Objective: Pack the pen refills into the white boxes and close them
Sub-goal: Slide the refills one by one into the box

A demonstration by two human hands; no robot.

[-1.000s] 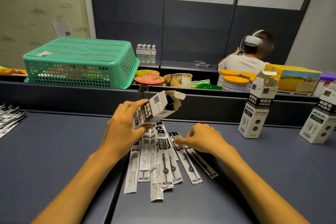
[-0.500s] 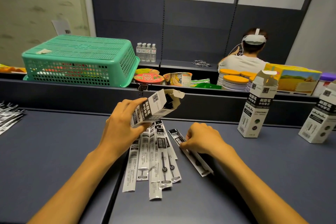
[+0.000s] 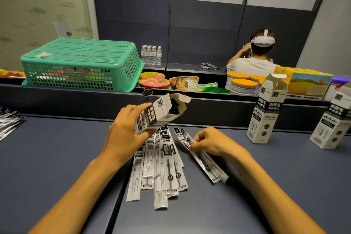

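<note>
So the left hand (image 3: 126,133) is wrapped around a white cardboard box with black print (image 3: 161,113), holding it up off the dark blue-grey tabletop (image 3: 57,157) and tilted over, open end pointing up and to the right. The flap is open and you can see dark stuff already inside. The right hand (image 3: 210,141) is down on the table with thumb and fingers pinching a couple of long flat pen refill packets (image 3: 201,155) near their top end; those two lie at a slant, a bit apart from the main fan of refill packets (image 3: 159,165) spread out under the left hand. Two more upright white boxes (image 3: 266,112) with open top flaps stand at the right by the back edge. Behind the divider there's an upside-down green plastic basket (image 3: 79,62), and another person in a white headset (image 3: 263,41) sits facing away.
</note>
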